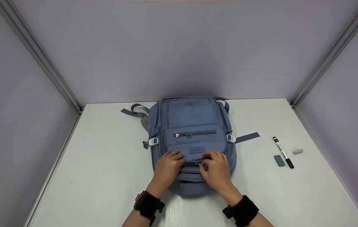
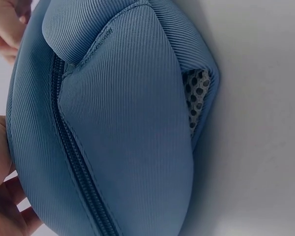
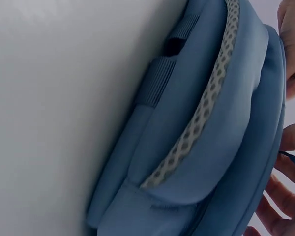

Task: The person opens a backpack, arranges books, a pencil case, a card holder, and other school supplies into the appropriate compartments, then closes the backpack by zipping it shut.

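Note:
A blue backpack point(image 1: 193, 116) lies flat on the white table, front pockets up. My left hand point(image 1: 168, 165) holds the fabric at the left of its near edge, thumb and fingers bent against it. To the right, my right hand point(image 1: 216, 168) pinches a small zipper pull point(image 1: 197, 163) between thumb and forefinger. In the right wrist view a thin dark blue tab point(image 3: 294, 160) shows between those fingers. The left wrist view shows a dark zipper track point(image 2: 83, 172) curving along the padded near side. Part of the zipper line is hidden by the hands.
Right of the backpack lie a black-and-white marker point(image 1: 283, 152), a dark teal block point(image 1: 279, 160) and a small pale green piece point(image 1: 297, 151). Loose straps point(image 1: 247, 137) stick out on both sides. Grey panels point(image 1: 185, 47) enclose the table at the back and sides.

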{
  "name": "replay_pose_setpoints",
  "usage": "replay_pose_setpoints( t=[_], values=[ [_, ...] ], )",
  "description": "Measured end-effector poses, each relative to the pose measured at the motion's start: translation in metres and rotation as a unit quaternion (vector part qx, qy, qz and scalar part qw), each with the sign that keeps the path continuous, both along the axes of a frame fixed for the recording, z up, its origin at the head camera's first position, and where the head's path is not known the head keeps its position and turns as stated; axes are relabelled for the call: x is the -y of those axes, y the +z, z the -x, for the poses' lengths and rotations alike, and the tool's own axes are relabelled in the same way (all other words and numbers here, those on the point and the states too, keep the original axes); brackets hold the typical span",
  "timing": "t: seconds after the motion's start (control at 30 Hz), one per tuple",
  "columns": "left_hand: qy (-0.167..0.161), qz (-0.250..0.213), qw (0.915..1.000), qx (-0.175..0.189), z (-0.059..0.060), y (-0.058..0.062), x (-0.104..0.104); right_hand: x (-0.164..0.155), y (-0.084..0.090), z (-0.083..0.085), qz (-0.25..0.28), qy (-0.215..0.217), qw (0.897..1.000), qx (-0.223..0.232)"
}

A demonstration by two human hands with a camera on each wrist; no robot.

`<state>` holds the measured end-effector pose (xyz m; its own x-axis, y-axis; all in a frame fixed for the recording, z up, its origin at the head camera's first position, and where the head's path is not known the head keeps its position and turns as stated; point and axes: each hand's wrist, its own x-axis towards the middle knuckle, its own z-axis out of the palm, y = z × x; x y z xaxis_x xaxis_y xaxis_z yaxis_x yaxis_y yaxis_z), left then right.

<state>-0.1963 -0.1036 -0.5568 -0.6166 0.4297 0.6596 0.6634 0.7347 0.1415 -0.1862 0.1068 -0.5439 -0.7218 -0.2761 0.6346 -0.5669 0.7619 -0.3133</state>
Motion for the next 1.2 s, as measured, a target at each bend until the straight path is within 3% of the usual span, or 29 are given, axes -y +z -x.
replay_pose_setpoints(
  t=[0.57, 0.93, 1.2],
  values=[
    [-0.001, -0.020, 0.9997, -0.015, -0.003, -0.004, 0.002, -0.054, -0.001, 0.007, -0.019, -0.082, 0.996, 0.001],
    [-0.005, -0.017, 0.9997, 0.019, -0.005, -0.002, 0.002, -0.083, -0.003, 0.032, -0.033, -0.132, 0.991, 0.003],
    [-0.011, -0.015, 0.9996, 0.022, -0.003, -0.001, 0.001, -0.092, 0.004, 0.058, -0.053, -0.145, 0.988, 0.028]
  ],
)
